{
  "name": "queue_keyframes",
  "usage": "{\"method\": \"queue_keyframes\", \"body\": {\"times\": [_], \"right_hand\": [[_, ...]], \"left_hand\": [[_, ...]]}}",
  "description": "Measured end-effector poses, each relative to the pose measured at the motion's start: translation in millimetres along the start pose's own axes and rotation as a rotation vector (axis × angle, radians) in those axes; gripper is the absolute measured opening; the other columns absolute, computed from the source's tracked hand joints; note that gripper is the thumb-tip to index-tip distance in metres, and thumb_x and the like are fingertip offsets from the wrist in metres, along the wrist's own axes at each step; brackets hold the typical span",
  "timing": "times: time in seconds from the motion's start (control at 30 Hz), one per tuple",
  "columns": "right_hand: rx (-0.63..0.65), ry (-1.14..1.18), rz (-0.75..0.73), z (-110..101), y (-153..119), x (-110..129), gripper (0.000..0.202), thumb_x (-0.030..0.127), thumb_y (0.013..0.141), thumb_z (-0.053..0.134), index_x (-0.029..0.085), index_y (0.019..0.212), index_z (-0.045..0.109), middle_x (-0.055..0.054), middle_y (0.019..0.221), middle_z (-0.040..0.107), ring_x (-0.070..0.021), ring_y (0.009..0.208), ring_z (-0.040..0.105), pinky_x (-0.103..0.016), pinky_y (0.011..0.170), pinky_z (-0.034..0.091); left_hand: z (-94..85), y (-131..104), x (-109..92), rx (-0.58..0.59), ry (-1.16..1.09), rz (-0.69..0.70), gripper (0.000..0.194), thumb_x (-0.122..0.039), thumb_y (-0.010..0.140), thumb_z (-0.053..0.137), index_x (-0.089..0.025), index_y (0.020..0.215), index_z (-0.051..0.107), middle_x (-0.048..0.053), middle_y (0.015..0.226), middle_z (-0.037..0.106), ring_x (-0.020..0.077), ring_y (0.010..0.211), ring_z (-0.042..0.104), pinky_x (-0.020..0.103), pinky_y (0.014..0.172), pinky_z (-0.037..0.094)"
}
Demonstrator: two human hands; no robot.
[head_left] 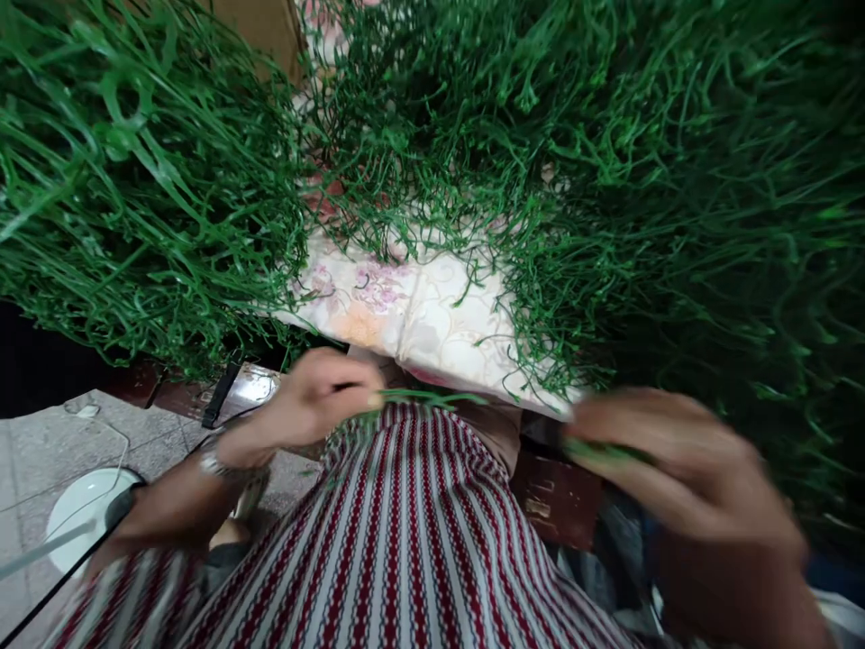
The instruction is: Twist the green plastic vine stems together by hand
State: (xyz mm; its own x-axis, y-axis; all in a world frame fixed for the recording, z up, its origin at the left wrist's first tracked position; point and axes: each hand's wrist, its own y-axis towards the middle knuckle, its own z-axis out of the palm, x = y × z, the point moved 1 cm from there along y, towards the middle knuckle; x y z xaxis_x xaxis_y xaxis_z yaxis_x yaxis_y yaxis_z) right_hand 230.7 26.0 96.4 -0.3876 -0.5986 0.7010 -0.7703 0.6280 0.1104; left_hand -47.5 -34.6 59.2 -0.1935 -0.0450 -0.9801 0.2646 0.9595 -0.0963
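My left hand (324,388), with a bracelet at the wrist, is pinched on thin green strands (432,397) that stretch rightward over my lap. Blurred by motion, my right hand (676,451) is closed on a short green piece (608,451) at the right edge of the table. Between and beyond the hands lies a floral table cover (446,315), with loose green strands scattered over it. Large heaps of tangled green strands rise on the left (135,180) and on the right (676,180).
A striped red and white cloth (419,523) covers my lap. A cardboard piece (260,31) stands behind the left heap. On the tiled floor at lower left is a round white base (85,514) with a pole and cables. Dark reddish wood (558,500) shows below the cover.
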Motion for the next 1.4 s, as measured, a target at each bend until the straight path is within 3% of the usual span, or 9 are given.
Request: {"method": "queue_keyframes", "body": {"times": [0.03,0.17,0.23,0.4,0.57,0.7,0.93,1.2,1.4], "right_hand": [[0.134,0.051,-0.103,3.8,4.1,-1.6,0.018,0.028,0.09,0.046,0.021,0.076,0.057,0.001,0.057,0.056,-0.01,0.05,0.052,-0.023,0.05,0.038],[-0.033,0.139,0.078,25.6,23.2,-12.4,0.017,0.025,0.088,0.049,0.017,0.073,0.053,0.004,0.054,0.046,-0.0068,0.046,0.041,-0.02,0.045,0.03],[-0.035,0.191,0.125,36.3,27.8,-14.4,0.02,0.027,0.088,0.048,0.016,0.072,0.052,0.004,0.053,0.046,-0.0064,0.047,0.039,-0.019,0.046,0.03],[-0.008,0.283,0.146,54.2,29.8,-13.5,0.019,0.028,0.091,0.044,0.016,0.079,0.051,0.004,0.055,0.047,-0.0069,0.05,0.04,-0.019,0.05,0.032],[-0.055,0.283,0.105,69.3,33.4,-14.0,0.014,0.027,0.09,0.044,0.017,0.082,0.049,0.006,0.058,0.043,-0.0069,0.051,0.038,-0.018,0.051,0.032],[-0.061,0.236,0.078,73.7,34.1,-15.4,0.014,0.028,0.089,0.046,0.016,0.084,0.051,0.005,0.061,0.043,-0.0071,0.053,0.039,-0.018,0.052,0.032],[-0.131,0.212,0.0,74.5,35.1,-16.3,0.017,0.026,0.091,0.044,0.015,0.085,0.056,0.0,0.067,0.053,-0.0087,0.06,0.048,-0.02,0.058,0.037],[-0.059,0.181,-0.048,75.4,35.0,-12.9,0.024,0.022,0.091,0.045,0.015,0.069,0.051,0.002,0.064,0.05,-0.006,0.052,0.04,-0.019,0.052,0.031],[0.034,0.151,-0.096,66.0,26.7,-1.2,0.021,0.021,0.091,0.043,0.015,0.073,0.052,0.001,0.063,0.049,-0.0079,0.056,0.043,-0.02,0.054,0.033]], "left_hand": [[3.5,4.8,4.5,0.007,-0.041,-0.038,0.03,-0.03,0.076,0.061,-0.016,0.051,0.055,-0.002,0.046,0.043,0.0079,0.044,0.034,0.023,0.044,0.026],[22.0,21.8,16.0,-0.209,-0.281,-0.102,0.026,-0.036,0.076,0.062,-0.014,0.062,0.059,0.0,0.054,0.05,0.0078,0.049,0.039,0.021,0.046,0.029],[29.4,25.4,16.5,-0.304,-0.397,-0.126,0.025,-0.036,0.075,0.062,-0.014,0.064,0.059,-0.001,0.056,0.05,0.0071,0.049,0.038,0.02,0.046,0.029],[48.7,29.5,15.3,-0.238,-0.607,-0.157,0.02,-0.031,0.069,0.069,-0.014,0.077,0.061,-0.002,0.061,0.053,0.0065,0.051,0.042,0.018,0.048,0.032],[67.4,34.8,22.9,-0.319,-0.469,-0.04,0.018,-0.028,0.068,0.07,-0.015,0.073,0.059,-0.002,0.066,0.053,0.0087,0.06,0.046,0.02,0.055,0.036],[68.7,34.7,22.0,-0.422,-0.264,0.081,0.014,-0.026,0.073,0.065,-0.016,0.066,0.057,-0.001,0.066,0.048,0.0109,0.064,0.045,0.023,0.058,0.035],[54.6,32.6,8.9,-0.225,-0.051,0.002,0.013,-0.007,0.07,0.05,-0.016,0.062,0.046,-0.003,0.064,0.041,0.0085,0.059,0.036,0.021,0.055,0.03],[52.3,31.0,12.0,-0.047,0.015,-0.047,0.013,-0.003,0.068,0.044,-0.016,0.066,0.045,-0.006,0.06,0.038,0.0066,0.057,0.035,0.019,0.054,0.031],[49.5,19.9,3.8,0.012,0.211,0.148,0.013,-0.004,0.074,0.046,-0.014,0.069,0.051,-0.002,0.067,0.048,0.0082,0.064,0.045,0.021,0.06,0.034]]}}
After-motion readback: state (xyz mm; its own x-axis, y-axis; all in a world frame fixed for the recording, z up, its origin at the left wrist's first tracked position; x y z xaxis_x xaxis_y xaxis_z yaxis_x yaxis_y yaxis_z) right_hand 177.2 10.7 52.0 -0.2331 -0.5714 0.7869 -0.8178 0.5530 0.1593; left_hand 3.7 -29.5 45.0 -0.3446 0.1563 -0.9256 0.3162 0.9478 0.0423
